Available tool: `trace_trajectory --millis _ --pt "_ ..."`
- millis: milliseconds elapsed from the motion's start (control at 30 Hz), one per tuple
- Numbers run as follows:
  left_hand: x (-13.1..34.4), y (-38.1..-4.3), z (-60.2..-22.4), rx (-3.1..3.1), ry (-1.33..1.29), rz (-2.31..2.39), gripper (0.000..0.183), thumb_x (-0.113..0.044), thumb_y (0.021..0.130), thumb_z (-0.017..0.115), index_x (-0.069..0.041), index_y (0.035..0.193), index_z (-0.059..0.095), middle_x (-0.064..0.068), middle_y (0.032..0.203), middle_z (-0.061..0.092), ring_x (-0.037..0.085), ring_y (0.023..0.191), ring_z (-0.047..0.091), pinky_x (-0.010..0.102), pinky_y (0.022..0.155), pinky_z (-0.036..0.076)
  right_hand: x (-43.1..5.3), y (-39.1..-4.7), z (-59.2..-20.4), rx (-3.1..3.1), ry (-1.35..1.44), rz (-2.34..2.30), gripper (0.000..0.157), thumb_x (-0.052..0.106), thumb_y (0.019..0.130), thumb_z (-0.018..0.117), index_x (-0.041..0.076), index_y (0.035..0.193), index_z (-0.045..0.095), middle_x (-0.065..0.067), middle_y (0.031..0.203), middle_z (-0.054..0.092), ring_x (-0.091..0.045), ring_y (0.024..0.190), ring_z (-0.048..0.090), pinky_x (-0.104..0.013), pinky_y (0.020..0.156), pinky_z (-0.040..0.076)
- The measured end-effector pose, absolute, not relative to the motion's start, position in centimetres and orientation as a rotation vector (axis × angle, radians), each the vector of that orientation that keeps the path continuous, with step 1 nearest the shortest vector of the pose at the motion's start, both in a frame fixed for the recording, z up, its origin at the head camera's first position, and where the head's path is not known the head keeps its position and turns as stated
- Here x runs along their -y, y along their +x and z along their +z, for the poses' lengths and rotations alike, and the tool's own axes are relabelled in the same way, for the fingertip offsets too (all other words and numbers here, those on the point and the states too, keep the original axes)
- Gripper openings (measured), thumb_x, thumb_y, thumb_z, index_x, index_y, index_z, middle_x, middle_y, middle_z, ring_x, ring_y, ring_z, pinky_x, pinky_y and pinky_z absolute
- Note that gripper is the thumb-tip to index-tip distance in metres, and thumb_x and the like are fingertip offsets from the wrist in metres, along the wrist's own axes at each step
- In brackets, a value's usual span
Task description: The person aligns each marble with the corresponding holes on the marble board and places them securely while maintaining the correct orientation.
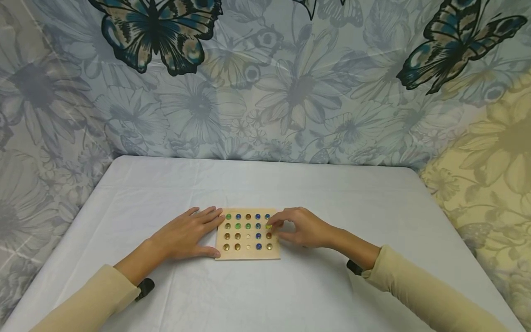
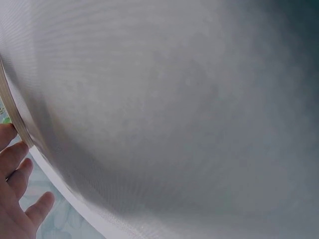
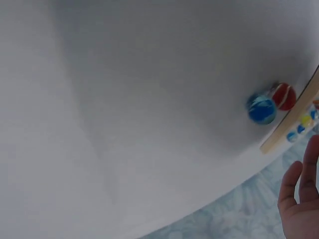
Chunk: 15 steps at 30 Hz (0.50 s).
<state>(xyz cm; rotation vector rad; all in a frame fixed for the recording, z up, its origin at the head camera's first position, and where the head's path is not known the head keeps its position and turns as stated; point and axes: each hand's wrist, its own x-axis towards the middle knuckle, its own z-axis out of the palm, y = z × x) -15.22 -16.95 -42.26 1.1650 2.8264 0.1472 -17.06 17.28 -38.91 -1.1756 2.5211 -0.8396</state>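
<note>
Brace the wooden marble board [image 1: 243, 231] on the surface [image 1: 207, 295] with your left hand [image 1: 184, 235], fingers spread; your right hand [image 1: 304, 228] curls its fingers at the yellow marble [image 3: 305, 120], pinch unclear: move vertically, sparing neighbouring marbles [image 1: 258, 226].

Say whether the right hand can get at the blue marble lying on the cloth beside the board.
Probably yes: the right hand is close, at the board, and the blue marble lies on the cloth with nothing seen on top. The red marble beside it may crowd one side.
</note>
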Motion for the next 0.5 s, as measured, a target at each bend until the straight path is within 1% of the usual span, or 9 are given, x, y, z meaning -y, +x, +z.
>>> trace_trajectory --millis 167,500 --pt "16.9 -15.2 -42.2 -2.825 1.159 0.142 0.097 -0.079 0.086 0.046 -0.009 0.153 0.040 0.010 0.159 0.035 0.029 0.146 0.032 0.055 0.115 0.029 -19.2 -17.1 -38.9 -2.535 -1.137 -0.869 0.033 0.004 0.087 0.074 0.006 0.119 0.069 0.001 0.104 0.073 -0.015 0.098 0.066 -0.042 0.087 0.054" --pt "16.9 -15.2 -42.2 -2.829 1.159 0.151 0.096 -0.078 0.086 0.047 -0.009 0.153 0.040 0.010 0.158 0.035 0.029 0.146 0.032 0.055 0.115 0.029 -22.3 -17.0 -39.7 -2.581 -1.059 -0.848 0.031 0.009 0.088 0.075 0.008 0.118 0.070 0.005 0.104 0.073 -0.012 0.096 0.065 -0.042 0.087 0.054"
